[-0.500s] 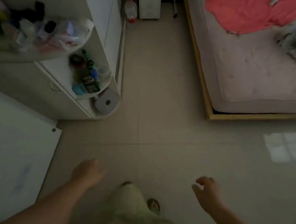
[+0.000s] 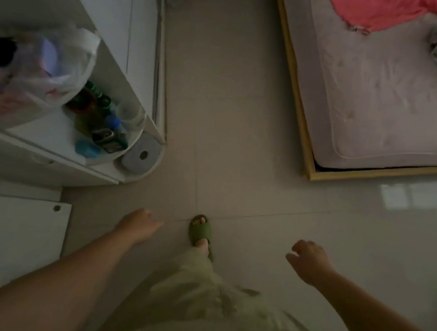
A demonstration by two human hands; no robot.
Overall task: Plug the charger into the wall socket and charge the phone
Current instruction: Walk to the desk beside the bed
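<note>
No charger, phone or wall socket shows in the head view. My left hand (image 2: 139, 224) hangs low at the lower left over the tiled floor, empty, fingers loosely extended. My right hand (image 2: 308, 259) hangs at the lower right, empty, fingers loosely curled and apart. Between them a foot in a green slipper (image 2: 201, 231) is stepped forward on the floor, below light green trousers.
A white cabinet with rounded corner shelves (image 2: 136, 176) stands at left, holding bottles, a plastic bag (image 2: 61, 70) and a grey roll (image 2: 141, 155). A bed with a pink mattress (image 2: 391, 102) and wooden frame fills the upper right. A white panel (image 2: 12, 239) lies at lower left.
I have moved forward: the cabinet and bed are nearer, and a foot in a green slipper has stepped out ahead. Both hands stay empty.
</note>
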